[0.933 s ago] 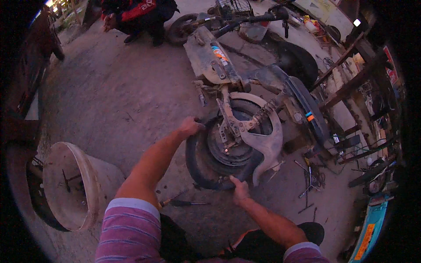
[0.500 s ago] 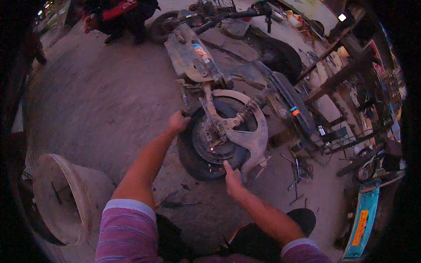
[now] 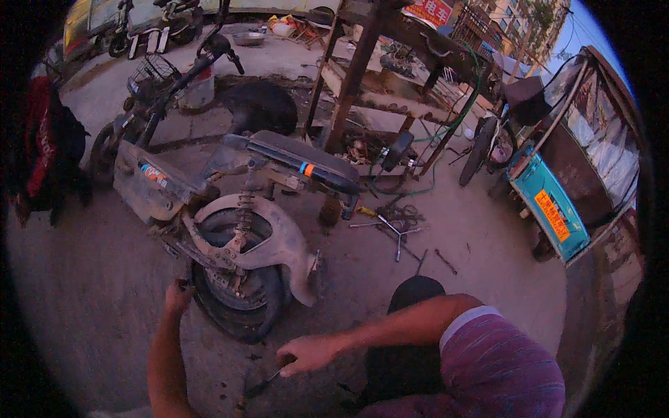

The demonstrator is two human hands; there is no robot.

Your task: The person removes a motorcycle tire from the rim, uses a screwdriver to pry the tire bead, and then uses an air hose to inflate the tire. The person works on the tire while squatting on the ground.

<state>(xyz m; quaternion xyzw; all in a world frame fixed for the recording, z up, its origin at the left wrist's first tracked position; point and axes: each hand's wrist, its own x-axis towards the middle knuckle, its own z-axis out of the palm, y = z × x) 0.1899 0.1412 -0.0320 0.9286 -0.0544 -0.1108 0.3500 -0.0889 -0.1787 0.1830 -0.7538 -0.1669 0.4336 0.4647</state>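
Observation:
The rear wheel of a dusty electric scooter has a black tire point(image 3: 230, 327) around its rim, beneath a pale curved swingarm point(image 3: 286, 244) with a coil spring shock point(image 3: 244, 212). At the tire's left edge my left hand point(image 3: 178, 295) is closed, its fingers curled against a small dark piece that I cannot identify. My right hand point(image 3: 310, 354) is low over the ground, in front of the wheel. Its fingers close at the thin shaft of what looks like a screwdriver point(image 3: 259, 387), whose dark handle points away toward the lower left.
A four-way lug wrench point(image 3: 399, 237) and other tools lie on the ground right of the wheel. Beyond the scooter seat point(image 3: 303, 155) stands a rusty metal frame point(image 3: 352, 83). A teal-panelled cart point(image 3: 550, 205) is at the right. A person in dark and red clothing point(image 3: 45, 150) is at the left.
My right hand has left the tire and come down to the screwdriver on the ground. My left hand stays at the tire's left edge. The view has turned right.

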